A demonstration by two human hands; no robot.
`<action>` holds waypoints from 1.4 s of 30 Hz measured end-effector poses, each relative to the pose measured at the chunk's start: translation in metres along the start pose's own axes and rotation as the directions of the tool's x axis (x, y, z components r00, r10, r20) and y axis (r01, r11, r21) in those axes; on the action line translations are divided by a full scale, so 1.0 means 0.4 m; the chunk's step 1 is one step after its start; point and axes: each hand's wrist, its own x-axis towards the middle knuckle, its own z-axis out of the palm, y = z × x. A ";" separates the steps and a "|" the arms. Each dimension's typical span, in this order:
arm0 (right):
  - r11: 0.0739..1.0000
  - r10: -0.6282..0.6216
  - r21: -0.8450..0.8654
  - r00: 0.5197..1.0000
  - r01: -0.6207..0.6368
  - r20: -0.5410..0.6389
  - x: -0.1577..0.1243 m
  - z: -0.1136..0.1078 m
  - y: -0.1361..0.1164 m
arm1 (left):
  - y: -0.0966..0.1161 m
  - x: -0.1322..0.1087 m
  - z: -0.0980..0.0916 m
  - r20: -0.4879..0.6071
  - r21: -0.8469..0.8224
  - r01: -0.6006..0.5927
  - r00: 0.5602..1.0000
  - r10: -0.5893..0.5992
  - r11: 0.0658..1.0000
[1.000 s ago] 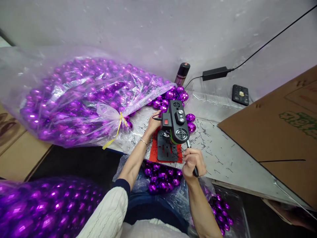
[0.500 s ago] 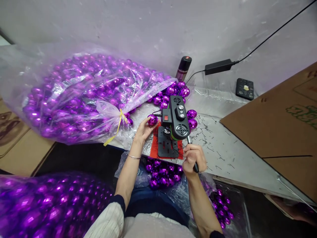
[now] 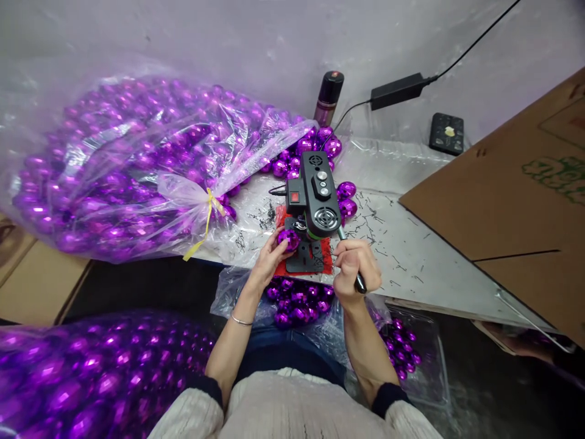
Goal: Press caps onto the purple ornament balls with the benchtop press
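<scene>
A shiny purple faceted ball (image 3: 289, 240) is between the fingers of my left hand (image 3: 269, 256), held at the front left of a small black bench machine (image 3: 321, 195). The machine has a red switch, round vents and a slotted base plate (image 3: 305, 262) lying on a red sheet (image 3: 326, 257). My right hand (image 3: 356, 268) is wrapped round the black-ended lever (image 3: 361, 283) on the machine's right side. Two more purple balls (image 3: 347, 199) lie just right of the machine. Behind it several loose ones (image 3: 305, 147) are gathered.
A tied clear bag (image 3: 183, 192) of purple balls fills the table's left. More balls (image 3: 299, 302) lie in plastic on my lap. A spray can (image 3: 329, 97), a power adapter (image 3: 397, 91) and a black case (image 3: 446, 133) stand behind; a cardboard box (image 3: 516, 213) is at right. Black scraps litter the tabletop.
My left hand has brought the ball from the machine's left side to the front, over the base plate. My right hand stays on the lever. The whole view has shifted slightly.
</scene>
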 end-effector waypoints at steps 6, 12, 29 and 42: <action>1.000 -0.027 0.007 0.999 0.027 0.021 -0.005 -0.003 0.006 | -0.034 -0.002 0.031 -0.051 0.419 -0.160 0.979 0.199 0.894; 0.999 -0.041 0.004 0.998 0.041 0.045 -0.004 -0.008 0.005 | -0.037 -0.009 0.036 0.100 0.701 -0.368 0.899 0.426 0.611; 0.999 -0.040 -0.008 0.998 0.040 0.047 -0.016 -0.009 0.010 | -0.116 0.034 0.042 0.228 0.743 -0.526 0.781 0.581 0.415; 1.000 -0.026 -0.017 0.998 0.027 0.057 -0.031 -0.013 0.014 | -0.113 0.029 0.064 0.186 0.737 -0.523 0.766 0.615 0.428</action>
